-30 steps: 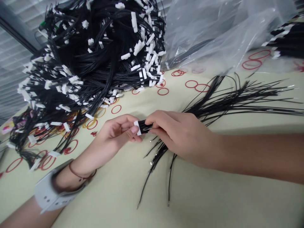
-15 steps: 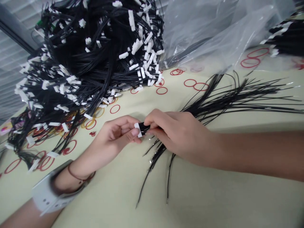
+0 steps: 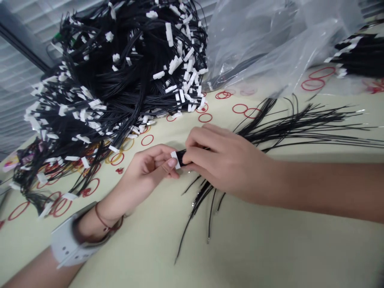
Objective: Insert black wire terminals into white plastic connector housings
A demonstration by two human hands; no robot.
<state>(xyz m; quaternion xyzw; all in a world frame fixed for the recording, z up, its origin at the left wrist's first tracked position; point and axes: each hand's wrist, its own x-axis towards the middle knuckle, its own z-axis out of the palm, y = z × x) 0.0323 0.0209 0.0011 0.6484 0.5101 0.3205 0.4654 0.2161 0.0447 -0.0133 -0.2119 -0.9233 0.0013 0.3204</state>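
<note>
Between the thumb and fingers of my left hand (image 3: 154, 164) is a small white connector housing (image 3: 175, 159). Short black wires (image 3: 181, 157) run out of its right side. My right hand (image 3: 222, 156) is closed with its fingertips pinched on these wires, right beside the housing; exactly which wires they grip is hidden. Under and behind my right hand lies a loose bundle of black wires (image 3: 288, 128), fanning out to the right. Several of its wire ends (image 3: 195, 204), with small metal tips, stick out below my palm.
A big heap of black wires with white connectors (image 3: 120, 80) fills the back left. Behind my right hand lies a clear plastic bag (image 3: 270, 44). Red rubber bands (image 3: 223, 95) are scattered over the pale table (image 3: 255, 248). More connectored wires (image 3: 363, 56) lie at the far right.
My right hand has shifted slightly, its fingers now more curled over the wires close to the housing. My left hand keeps its hold. The whole view has moved a little.
</note>
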